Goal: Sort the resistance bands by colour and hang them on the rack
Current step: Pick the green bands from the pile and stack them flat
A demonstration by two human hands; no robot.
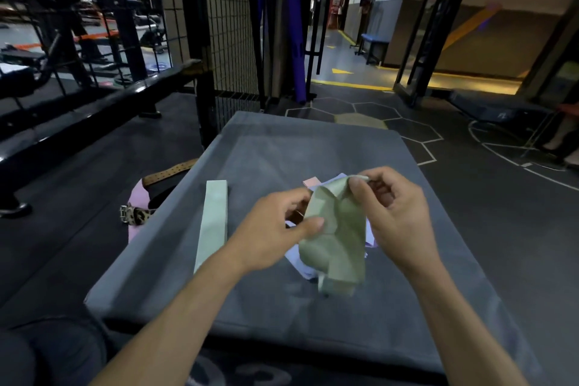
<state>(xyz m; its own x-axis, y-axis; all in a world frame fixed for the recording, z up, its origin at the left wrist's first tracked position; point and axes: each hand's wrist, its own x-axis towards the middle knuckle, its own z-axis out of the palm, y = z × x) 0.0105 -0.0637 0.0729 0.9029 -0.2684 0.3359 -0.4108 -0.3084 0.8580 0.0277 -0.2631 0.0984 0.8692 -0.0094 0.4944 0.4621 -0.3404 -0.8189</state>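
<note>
Nothing I can read for certain. On the dark front face below my grey worktop (313,307) stand large pale figures (250,374), perhaps "03", cut off by the picture's bottom edge.
</note>
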